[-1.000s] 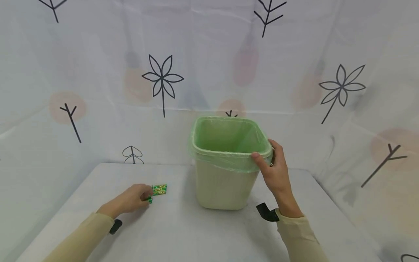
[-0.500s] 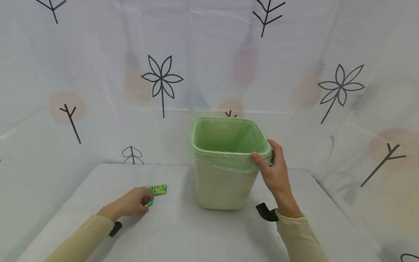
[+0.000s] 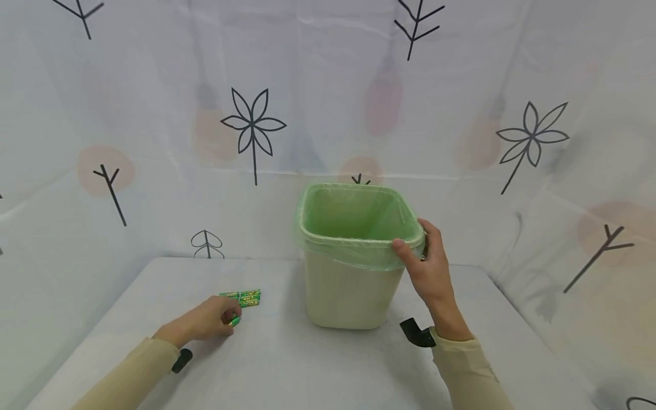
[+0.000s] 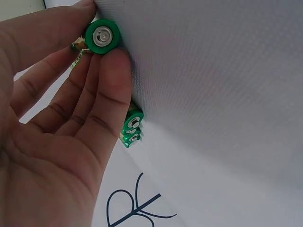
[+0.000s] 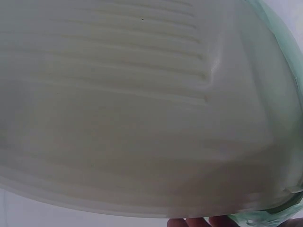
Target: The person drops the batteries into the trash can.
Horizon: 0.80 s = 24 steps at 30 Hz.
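Note:
My left hand pinches a green and gold battery between thumb and finger, low over the table. In the left wrist view its metal end faces the camera. Just beyond the hand lie several matching batteries side by side, partly hidden by the fingers. A pale bin stands upright right of the middle, lined with a thin green bag folded over its rim. With my right hand I grip the bin's right rim, thumb on the near side. In the right wrist view the bin wall hides most of that hand.
A white table carries everything. Behind it and at both sides hangs a white cloth printed with plants. The bin stands close to the table's back edge. Dark straps or mounts sit at my wrists.
My left hand has drawn slightly toward me with the pinched battery, and more of the other batteries shows behind it. The right hand and bin stay where they were.

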Tool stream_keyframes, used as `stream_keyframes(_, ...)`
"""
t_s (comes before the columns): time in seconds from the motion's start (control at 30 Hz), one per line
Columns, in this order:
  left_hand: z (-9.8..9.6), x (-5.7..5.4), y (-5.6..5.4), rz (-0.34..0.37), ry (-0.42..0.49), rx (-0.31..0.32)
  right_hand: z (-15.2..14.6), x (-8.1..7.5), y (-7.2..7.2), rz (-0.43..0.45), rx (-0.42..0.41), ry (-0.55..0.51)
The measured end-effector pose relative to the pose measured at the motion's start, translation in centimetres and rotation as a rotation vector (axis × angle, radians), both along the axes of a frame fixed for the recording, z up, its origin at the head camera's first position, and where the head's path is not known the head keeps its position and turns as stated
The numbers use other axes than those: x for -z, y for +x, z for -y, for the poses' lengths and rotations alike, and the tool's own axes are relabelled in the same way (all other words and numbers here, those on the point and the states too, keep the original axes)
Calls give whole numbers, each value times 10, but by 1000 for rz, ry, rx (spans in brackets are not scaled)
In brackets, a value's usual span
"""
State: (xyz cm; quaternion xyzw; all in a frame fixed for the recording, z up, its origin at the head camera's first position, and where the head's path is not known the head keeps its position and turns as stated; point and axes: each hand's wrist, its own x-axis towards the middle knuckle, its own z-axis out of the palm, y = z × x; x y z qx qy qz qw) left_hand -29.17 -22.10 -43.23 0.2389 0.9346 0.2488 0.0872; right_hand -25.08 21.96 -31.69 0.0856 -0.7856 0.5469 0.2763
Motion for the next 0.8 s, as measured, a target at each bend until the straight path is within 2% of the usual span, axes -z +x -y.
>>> stream_keyframes(0.27, -3, -2, 0, -7, 23, 20, -1, 0, 0, 6, 5, 2)
stream_keyframes(0.43, -8, -10, -4, -38, 9, 23, -1, 1, 0, 2, 6, 4)
stream_keyframes(0.6, -14, -28, -10, -79, -1, 44, 0, 1, 1, 3, 12, 8)
stream_keyframes(0.8, -24, -60, -18, -140, -11, 74, 1, 0, 1, 2, 18, 6)
